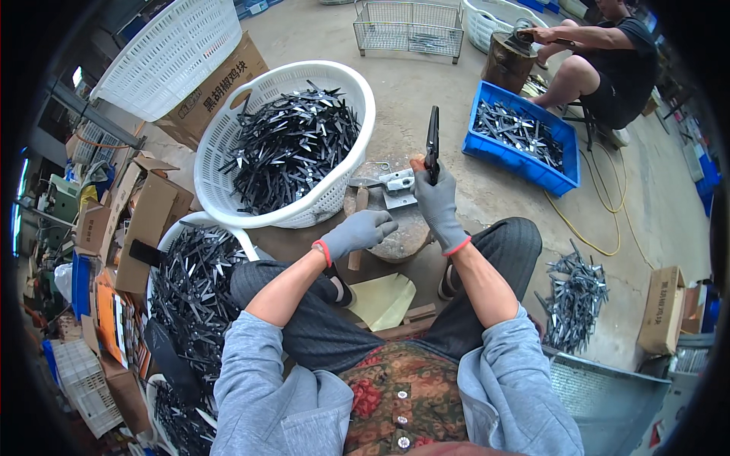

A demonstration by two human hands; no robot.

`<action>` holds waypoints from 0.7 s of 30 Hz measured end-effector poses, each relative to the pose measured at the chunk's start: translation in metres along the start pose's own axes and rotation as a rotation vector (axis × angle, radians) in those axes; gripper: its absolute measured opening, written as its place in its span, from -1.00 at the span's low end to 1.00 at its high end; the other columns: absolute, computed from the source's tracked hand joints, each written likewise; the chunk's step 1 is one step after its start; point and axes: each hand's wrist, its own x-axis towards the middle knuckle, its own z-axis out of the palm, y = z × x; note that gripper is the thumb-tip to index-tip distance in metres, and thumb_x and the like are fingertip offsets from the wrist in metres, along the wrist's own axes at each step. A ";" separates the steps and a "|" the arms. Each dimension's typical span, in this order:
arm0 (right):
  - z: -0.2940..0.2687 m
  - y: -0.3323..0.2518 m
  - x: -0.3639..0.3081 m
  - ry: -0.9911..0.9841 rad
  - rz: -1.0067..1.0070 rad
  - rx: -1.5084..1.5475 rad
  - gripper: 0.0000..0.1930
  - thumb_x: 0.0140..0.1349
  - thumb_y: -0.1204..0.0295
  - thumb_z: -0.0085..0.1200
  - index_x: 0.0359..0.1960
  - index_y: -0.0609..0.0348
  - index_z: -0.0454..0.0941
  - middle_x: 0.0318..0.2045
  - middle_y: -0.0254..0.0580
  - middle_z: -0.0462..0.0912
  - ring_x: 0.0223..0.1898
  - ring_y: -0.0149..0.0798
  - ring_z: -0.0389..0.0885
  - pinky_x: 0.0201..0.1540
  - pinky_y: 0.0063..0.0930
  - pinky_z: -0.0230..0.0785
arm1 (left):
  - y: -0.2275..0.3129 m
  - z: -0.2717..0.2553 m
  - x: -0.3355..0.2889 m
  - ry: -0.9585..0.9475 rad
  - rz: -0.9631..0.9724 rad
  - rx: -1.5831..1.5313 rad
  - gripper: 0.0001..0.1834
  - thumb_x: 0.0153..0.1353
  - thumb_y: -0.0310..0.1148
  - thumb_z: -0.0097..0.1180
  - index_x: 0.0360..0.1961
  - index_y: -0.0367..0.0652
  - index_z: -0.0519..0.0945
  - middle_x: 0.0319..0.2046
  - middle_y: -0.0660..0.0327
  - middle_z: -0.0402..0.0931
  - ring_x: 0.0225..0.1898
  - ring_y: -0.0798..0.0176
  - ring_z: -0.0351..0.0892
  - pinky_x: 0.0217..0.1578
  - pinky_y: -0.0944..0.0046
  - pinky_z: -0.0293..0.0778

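**One piece in hand, basket nearly full**

At frame centre the right hand (439, 199) grips a dark metal scissor blade (433, 143) upright above the stump block (395, 228). The left hand (357, 232) is curled loosely on a hammer handle (357, 228). The white basket (228, 137), upper left, is heaped with dark blades; more fill the basket (194, 220) at lower left, so plenty appears undone.

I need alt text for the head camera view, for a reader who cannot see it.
A seated person's grey-gloved right hand holds a dark metal scissor-like piece upright over a round stone block, while the gloved left hand grips a wooden-handled hammer. A white plastic basket of similar pieces stands ahead.
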 end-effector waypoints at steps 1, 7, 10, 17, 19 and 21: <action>-0.001 -0.001 0.000 -0.001 -0.001 0.000 -0.80 0.15 0.37 0.09 -0.44 0.29 0.44 -0.66 -0.31 0.41 -0.57 -0.55 0.26 -0.52 -0.58 0.24 | -0.001 0.001 0.001 0.001 0.000 0.000 -0.66 0.24 -0.13 -0.11 -0.26 -0.21 0.49 -0.58 0.19 0.45 -0.52 0.35 0.46 -0.47 0.33 0.39; -0.007 -0.019 0.001 -0.238 0.076 0.292 -0.84 0.22 0.34 -0.01 -0.33 0.18 0.45 -0.59 -0.43 0.42 -0.53 -0.54 0.41 -0.48 -0.62 0.25 | -0.003 -0.002 0.000 0.043 0.040 0.096 -0.66 0.22 -0.14 -0.10 -0.25 -0.21 0.49 -0.53 0.06 0.50 -0.48 0.15 0.50 -0.38 0.22 0.40; -0.010 -0.043 -0.001 -0.327 0.295 0.582 -0.78 0.26 0.22 -0.07 -0.37 0.12 0.38 -0.59 -0.36 0.40 -0.52 -0.44 0.44 -0.43 -0.53 0.32 | 0.000 -0.005 -0.002 0.046 0.002 0.087 -0.61 0.20 -0.06 -0.12 -0.28 -0.20 0.51 -0.38 -0.04 0.53 -0.27 -0.08 0.51 -0.24 0.09 0.39; -0.020 0.016 -0.007 -0.345 0.707 0.752 -0.73 0.26 0.16 -0.10 -0.45 0.08 0.35 -0.63 -0.34 0.39 -0.54 -0.32 0.44 -0.42 -0.41 0.37 | -0.012 -0.011 0.007 0.085 0.022 0.194 -0.62 0.18 -0.07 -0.10 -0.29 -0.18 0.53 -0.38 -0.06 0.53 -0.28 -0.09 0.52 -0.25 0.07 0.39; -0.022 0.027 -0.016 -0.424 0.823 0.860 -0.74 0.23 0.17 -0.06 -0.36 0.11 0.39 -0.39 -0.15 0.55 -0.36 -0.21 0.57 -0.26 -0.24 0.47 | -0.008 -0.023 0.000 0.155 -0.007 0.148 -0.62 0.18 -0.08 -0.09 -0.27 -0.20 0.53 -0.41 -0.05 0.53 -0.32 -0.06 0.54 -0.28 0.09 0.40; -0.030 0.036 -0.002 -0.471 0.904 0.889 -0.78 0.24 0.24 -0.10 -0.30 0.14 0.40 -0.23 -0.06 0.55 -0.20 -0.09 0.57 -0.07 -0.08 0.42 | -0.008 -0.035 -0.002 0.175 -0.119 -0.058 -0.62 0.19 -0.10 -0.09 -0.28 -0.23 0.53 -0.44 -0.02 0.54 -0.34 0.02 0.55 -0.29 0.13 0.41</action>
